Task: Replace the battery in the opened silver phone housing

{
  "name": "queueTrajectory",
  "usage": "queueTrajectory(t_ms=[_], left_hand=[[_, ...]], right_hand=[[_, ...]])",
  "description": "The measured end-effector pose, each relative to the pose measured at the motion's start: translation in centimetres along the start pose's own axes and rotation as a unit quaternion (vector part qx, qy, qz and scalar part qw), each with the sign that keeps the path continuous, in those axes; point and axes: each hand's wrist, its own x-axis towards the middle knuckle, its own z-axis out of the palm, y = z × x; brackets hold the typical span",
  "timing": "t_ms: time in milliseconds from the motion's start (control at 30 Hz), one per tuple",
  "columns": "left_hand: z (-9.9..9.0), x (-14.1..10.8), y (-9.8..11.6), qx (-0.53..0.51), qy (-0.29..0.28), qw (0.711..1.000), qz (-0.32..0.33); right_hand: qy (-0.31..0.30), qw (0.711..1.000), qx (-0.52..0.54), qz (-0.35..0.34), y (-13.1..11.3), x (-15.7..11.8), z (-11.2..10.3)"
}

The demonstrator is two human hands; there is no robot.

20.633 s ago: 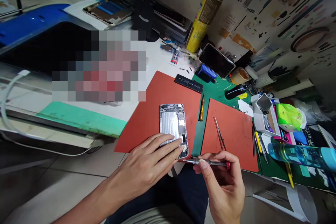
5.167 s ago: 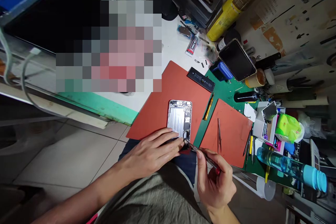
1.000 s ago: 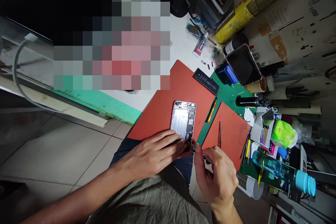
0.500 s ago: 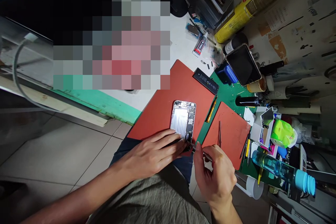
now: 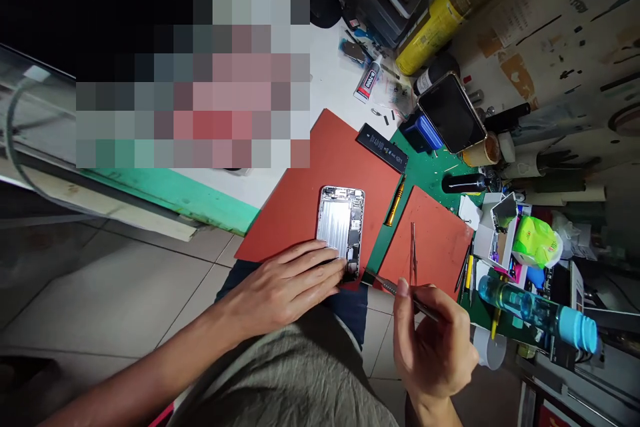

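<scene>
An opened phone (image 5: 336,217), its silver inner housing and circuit board showing, lies on a red mat (image 5: 295,203). My left hand (image 5: 295,283) grips its lower left part, fingers stretched together over the edge; the thumb is hidden. My right hand (image 5: 435,340) is closed round a slim metal tool (image 5: 385,282) with a narrow tip and a textured grip. That tip points toward the phone's lower right corner, a small gap away from it. Beyond my right hand, tweezers (image 5: 413,250) lie on a second red mat (image 5: 435,227).
A black phone battery (image 5: 383,149) and a gold screwdriver (image 5: 395,201) lie beside the mat. Further back are a glue tube (image 5: 367,82), a propped phone (image 5: 453,113) and a yellow spray can (image 5: 450,13). A blue bottle (image 5: 540,313) lies at the right.
My right hand has drawn the metal tool away from the phone's lower end, to the right. My left hand stays on the phone. The whole view has shifted slightly.
</scene>
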Motion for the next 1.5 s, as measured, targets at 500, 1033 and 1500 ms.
queueTrajectory(t_ms=[500, 1033, 1500], left_hand=[[-0.7, 1.3, 0.3, 0.018, -0.031, 0.999, -0.009], [-0.5, 1.2, 0.3, 0.019, -0.027, 0.999, -0.014], [-0.5, 1.1, 0.3, 0.01, -0.02, 1.0, -0.021]], right_hand=[[-0.03, 0.999, -0.008, -0.023, 0.2, -2.0, 0.1], [-0.118, 0.989, 0.081, -0.032, 0.3, -1.9, 0.0], [-0.097, 0.993, 0.024, -0.06, 0.0, -1.1, 0.8]])
